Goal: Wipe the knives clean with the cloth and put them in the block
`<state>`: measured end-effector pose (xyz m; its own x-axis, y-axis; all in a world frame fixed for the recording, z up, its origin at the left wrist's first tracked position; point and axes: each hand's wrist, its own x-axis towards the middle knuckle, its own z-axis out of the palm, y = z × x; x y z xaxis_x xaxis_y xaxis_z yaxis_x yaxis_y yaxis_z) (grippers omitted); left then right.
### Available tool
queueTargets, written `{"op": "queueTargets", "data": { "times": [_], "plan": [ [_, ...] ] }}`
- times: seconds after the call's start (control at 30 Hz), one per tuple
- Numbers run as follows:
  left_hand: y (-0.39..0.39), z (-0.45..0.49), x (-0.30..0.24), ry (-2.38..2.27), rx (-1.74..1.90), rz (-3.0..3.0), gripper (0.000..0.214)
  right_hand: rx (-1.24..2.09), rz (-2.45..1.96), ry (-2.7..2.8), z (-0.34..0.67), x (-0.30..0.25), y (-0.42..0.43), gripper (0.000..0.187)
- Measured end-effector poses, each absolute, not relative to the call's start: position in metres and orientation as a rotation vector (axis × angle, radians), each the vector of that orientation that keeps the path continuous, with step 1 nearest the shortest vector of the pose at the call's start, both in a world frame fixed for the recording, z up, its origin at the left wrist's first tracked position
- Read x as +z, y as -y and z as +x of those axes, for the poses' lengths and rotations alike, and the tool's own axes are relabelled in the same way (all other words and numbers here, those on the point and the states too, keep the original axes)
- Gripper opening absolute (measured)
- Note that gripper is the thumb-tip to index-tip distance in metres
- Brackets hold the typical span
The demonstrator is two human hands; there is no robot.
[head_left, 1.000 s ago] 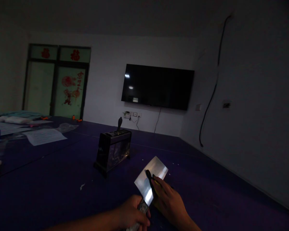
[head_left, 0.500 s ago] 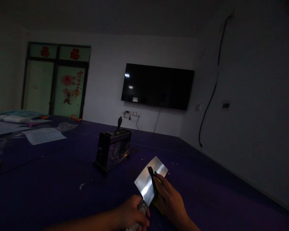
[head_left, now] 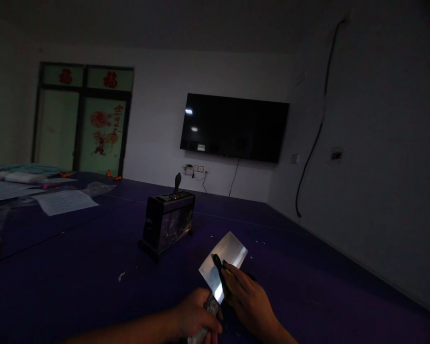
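My left hand (head_left: pixel 195 313) is wrapped round the handle of a cleaver (head_left: pixel 231 248). Its broad, shiny blade points up and away to the right over the table. With my right hand (head_left: pixel 251 298) I grip a black and yellow hand tool (head_left: pixel 218 265), which lies across the blade; most of it is under my fingers, so its exact kind is unclear. Beyond my hands stands a dark knife block (head_left: pixel 167 222), with one black-handled knife (head_left: pixel 177 182) upright in its top.
The purple tabletop (head_left: pixel 75 286) carries white scraps. Papers (head_left: pixel 66 202), a clear plastic bag (head_left: pixel 97 188) and folded cloths lie at the left, with small orange objects at the far edge. A wall with a hanging cable (head_left: pixel 313 145) borders the table's right side.
My right hand and the black and yellow tool have shifted slightly left and down along the cleaver blade. The blade has tilted a little. My left hand has stayed nearly in place.
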<state>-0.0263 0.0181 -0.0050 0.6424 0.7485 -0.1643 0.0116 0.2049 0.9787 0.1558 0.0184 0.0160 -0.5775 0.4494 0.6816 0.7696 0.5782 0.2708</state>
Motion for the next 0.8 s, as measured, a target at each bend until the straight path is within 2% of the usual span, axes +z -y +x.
{"op": "queueTargets", "data": {
  "times": [0.5, 0.8],
  "plan": [
    [-0.01, -0.031, 0.005, -0.782, 0.562, 1.359, 0.027, -0.768, -1.207, 1.91, 0.173, 0.008, -0.036, 0.054],
    [-0.013, -0.027, -0.003, -0.778, 0.641, 1.32, 0.031, -0.706, -1.063, 2.067, 0.17, 0.008, -0.033, 0.058]
  ]
}}
